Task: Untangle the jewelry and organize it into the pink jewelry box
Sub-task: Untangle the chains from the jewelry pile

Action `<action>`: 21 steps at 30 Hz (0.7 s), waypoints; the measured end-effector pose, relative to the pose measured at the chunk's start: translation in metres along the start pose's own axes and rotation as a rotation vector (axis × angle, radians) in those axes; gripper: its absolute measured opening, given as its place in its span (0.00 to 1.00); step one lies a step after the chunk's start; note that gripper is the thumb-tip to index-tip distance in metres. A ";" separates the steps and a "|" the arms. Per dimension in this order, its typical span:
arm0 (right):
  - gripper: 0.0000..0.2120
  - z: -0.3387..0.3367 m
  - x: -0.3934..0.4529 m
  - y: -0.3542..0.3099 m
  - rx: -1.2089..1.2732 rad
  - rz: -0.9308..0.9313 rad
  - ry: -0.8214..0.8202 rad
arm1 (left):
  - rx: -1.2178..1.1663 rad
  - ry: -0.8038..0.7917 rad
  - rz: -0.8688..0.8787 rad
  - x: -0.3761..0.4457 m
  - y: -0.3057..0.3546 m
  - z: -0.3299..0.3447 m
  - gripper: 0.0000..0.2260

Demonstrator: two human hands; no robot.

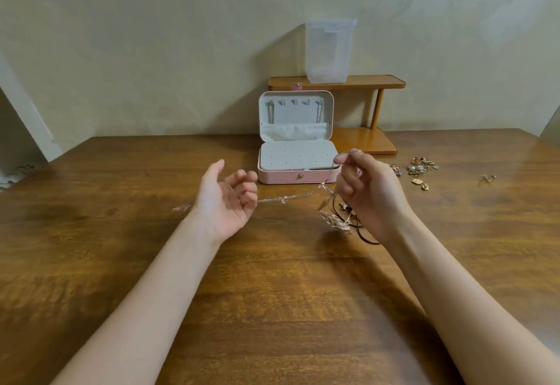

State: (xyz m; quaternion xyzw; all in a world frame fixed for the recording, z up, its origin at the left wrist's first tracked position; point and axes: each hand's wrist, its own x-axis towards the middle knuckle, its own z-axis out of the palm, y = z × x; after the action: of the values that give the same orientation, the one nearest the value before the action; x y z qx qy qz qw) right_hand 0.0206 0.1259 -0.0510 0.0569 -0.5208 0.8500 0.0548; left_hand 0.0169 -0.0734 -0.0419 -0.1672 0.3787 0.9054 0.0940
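The pink jewelry box (274, 177) stands open at the back of the wooden table, its lid upright with two chains hanging inside. A thin gold chain (288, 198) stretches between my hands, blurred. My left hand (227, 199), palm up, pinches one end with curled fingers. My right hand (368, 190) pinches the other end, held just in front of the box. Below the right hand a tangle of chains and a dark cord (342, 221) hangs down to the table.
Loose gold earrings and small pieces (419, 169) lie scattered right of the box, with one more piece (488, 178) farther right. A small wooden two-tier shelf (363, 84) behind the box carries a clear plastic container (330, 51). The wall is close behind.
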 end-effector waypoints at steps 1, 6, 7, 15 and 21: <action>0.14 -0.002 0.000 0.001 -0.030 0.008 0.008 | 0.057 -0.010 0.039 -0.001 0.002 0.000 0.18; 0.11 0.002 -0.004 0.001 -0.187 0.072 -0.077 | 0.645 -0.158 0.182 0.001 -0.008 0.006 0.06; 0.11 0.003 -0.006 0.001 -0.196 0.070 -0.101 | 0.784 -0.204 0.213 0.002 -0.013 0.007 0.06; 0.08 0.009 -0.010 -0.006 -0.260 0.060 -0.253 | 1.415 -0.418 0.437 0.006 -0.045 0.015 0.06; 0.09 0.001 -0.006 -0.007 -0.363 -0.048 -0.147 | 1.724 -0.260 0.654 0.008 -0.044 0.010 0.03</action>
State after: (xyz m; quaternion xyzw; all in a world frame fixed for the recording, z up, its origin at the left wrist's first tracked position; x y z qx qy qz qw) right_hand 0.0279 0.1283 -0.0457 0.1206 -0.6667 0.7340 0.0462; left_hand 0.0195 -0.0353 -0.0667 0.1780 0.9351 0.3046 -0.0326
